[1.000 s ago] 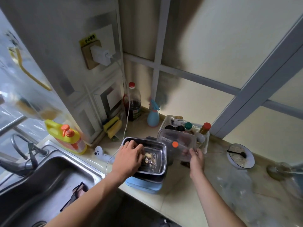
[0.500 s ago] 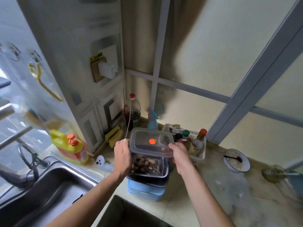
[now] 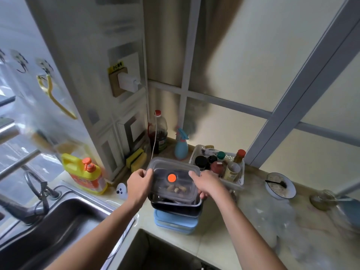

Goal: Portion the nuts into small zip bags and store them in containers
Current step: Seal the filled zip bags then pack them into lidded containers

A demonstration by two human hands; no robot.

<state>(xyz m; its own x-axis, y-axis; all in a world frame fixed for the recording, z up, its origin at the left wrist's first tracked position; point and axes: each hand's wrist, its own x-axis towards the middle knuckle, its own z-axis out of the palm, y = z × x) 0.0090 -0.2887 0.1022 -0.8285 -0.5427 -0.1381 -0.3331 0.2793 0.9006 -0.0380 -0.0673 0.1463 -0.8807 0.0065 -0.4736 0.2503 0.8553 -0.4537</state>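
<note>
Gripping the clear lid (image 3: 173, 173), both hands show no readable label.

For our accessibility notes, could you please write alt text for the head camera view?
Both hands, left hand and right hand, hold a clear lid over a dark container of nuts, stacked on a blue box beside a sink.

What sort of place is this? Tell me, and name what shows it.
Most likely a home kitchen counter. A steel sink with a tap is set into it, a yellow dish soap bottle stands beside, and a basket of sauce bottles sits by the wall.
</note>
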